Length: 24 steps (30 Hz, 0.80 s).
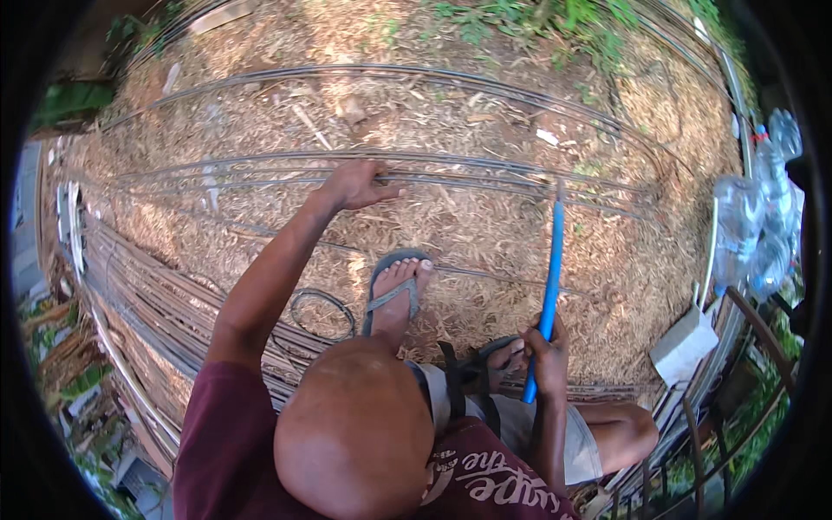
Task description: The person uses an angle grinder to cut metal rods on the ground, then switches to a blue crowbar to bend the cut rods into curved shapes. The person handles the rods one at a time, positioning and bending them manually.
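Note:
Several thin, dark metal rods (pixel 485 163) run left to right across the straw-covered ground ahead of me. My left hand (pixel 355 184) reaches down over them, thumb and fingers spread apart, touching or just above the rods. In my right hand (pixel 548 357) is a long, slightly curved blue bar (pixel 553 269), gripped near its close end. The bar points away from me, and its brownish far tip meets or overlaps the rods; whether it hooks onto one I cannot tell. My sandalled foot (pixel 397 295) stands between the two hands, short of the rods.
Another bundle of rods (pixel 364 69) curves across farther off. A thick stack of rods (pixel 156 286) lies at the left, with a wire ring (pixel 322 314) beside it. Clear plastic bottles (pixel 739 221), a pale block (pixel 685 345) and a metal railing (pixel 763 338) are at the right.

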### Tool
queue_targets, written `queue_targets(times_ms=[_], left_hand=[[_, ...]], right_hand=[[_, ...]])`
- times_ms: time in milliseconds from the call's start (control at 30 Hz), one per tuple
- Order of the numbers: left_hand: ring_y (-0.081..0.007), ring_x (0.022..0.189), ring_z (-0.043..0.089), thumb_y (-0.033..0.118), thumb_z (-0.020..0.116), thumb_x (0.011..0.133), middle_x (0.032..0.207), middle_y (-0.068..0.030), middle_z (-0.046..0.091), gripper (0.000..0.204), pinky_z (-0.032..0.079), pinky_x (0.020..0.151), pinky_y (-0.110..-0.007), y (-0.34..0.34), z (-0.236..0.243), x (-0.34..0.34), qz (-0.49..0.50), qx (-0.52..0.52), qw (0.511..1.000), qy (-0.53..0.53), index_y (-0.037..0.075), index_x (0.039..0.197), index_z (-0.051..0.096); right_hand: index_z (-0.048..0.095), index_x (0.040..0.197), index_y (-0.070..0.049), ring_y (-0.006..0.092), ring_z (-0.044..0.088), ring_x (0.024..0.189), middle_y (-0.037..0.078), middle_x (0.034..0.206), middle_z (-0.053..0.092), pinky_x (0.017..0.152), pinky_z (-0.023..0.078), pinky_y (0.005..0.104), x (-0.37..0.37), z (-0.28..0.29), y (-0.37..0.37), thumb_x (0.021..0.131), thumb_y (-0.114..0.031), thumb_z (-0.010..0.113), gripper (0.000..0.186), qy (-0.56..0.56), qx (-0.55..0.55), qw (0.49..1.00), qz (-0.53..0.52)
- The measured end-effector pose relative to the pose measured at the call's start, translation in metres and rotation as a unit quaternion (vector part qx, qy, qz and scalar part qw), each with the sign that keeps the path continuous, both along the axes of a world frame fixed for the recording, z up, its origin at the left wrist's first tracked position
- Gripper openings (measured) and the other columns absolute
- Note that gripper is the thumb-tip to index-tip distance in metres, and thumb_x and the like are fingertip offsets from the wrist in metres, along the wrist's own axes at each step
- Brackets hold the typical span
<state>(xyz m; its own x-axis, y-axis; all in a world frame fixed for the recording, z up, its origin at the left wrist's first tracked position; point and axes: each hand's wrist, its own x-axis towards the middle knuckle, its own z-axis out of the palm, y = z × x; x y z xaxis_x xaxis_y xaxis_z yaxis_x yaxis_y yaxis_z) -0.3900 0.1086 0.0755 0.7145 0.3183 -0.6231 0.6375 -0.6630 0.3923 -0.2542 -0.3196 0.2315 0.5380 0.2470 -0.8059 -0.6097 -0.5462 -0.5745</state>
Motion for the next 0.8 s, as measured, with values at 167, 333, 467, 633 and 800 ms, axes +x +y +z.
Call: queue_targets(times_ms=[167,333,467,633,800], left_hand=[[-0.0382,0.085,0.073,0.061,0.073,0.091,0.087,-0.02,0.076,0.059,0.055,0.081,-0.049,-0.102,-0.029,0.159,-0.059,-0.139,0.984,-0.099,0.003,0.098,0.074],[-0.0325,0.072,0.068,0.058,0.074,0.092,0.075,-0.0163,0.07,0.054,0.051,0.072,-0.048,-0.152,-0.029,0.22,-0.012,-0.166,0.978,-0.126,0.005,0.085,0.068],[-0.0279,0.065,0.064,0.052,0.074,0.095,0.07,-0.0133,0.068,0.046,0.049,0.066,-0.045,-0.154,-0.01,0.195,0.001,-0.092,0.978,-0.188,0.007,0.083,0.068],[-0.0213,0.055,0.056,0.038,0.079,0.093,0.065,-0.0101,0.065,0.034,0.045,0.058,-0.041,-0.132,0.022,0.116,0.077,-0.081,0.967,-0.229,0.006,0.086,0.071],[-0.0107,0.057,0.051,0.009,0.082,0.09,0.065,-0.0048,0.06,0.014,0.039,0.055,-0.03,-0.078,0.049,-0.004,0.179,-0.089,0.955,-0.218,0.001,0.085,0.071]], right_hand=[[0.057,0.102,-0.007,0.0084,0.052,0.049,-0.002,0.07,0.055,0.044,0.042,0.0286,-0.007,0.018,-0.014,0.095,-0.013,0.077,0.022,-0.011,0.007,0.999,-0.038],[0.057,0.102,-0.007,0.0079,0.052,0.05,-0.002,0.07,0.055,0.045,0.043,0.0283,-0.011,0.028,-0.021,0.095,-0.016,0.08,0.025,-0.033,-0.007,0.997,-0.073],[0.056,0.104,-0.007,0.0087,0.054,0.048,-0.001,0.07,0.057,0.044,0.043,0.0274,0.001,0.025,-0.03,0.095,-0.012,0.079,0.025,-0.078,-0.011,0.986,-0.15],[0.058,0.103,-0.007,0.008,0.053,0.054,-0.001,0.071,0.057,0.045,0.045,0.0262,0.034,0.016,-0.046,0.093,-0.008,0.077,0.022,-0.12,0.01,0.965,-0.233],[0.057,0.106,-0.008,0.009,0.051,0.049,0.0,0.068,0.056,0.044,0.044,0.025,0.051,0.009,-0.058,0.093,-0.008,0.076,0.023,-0.138,0.002,0.955,-0.264]])
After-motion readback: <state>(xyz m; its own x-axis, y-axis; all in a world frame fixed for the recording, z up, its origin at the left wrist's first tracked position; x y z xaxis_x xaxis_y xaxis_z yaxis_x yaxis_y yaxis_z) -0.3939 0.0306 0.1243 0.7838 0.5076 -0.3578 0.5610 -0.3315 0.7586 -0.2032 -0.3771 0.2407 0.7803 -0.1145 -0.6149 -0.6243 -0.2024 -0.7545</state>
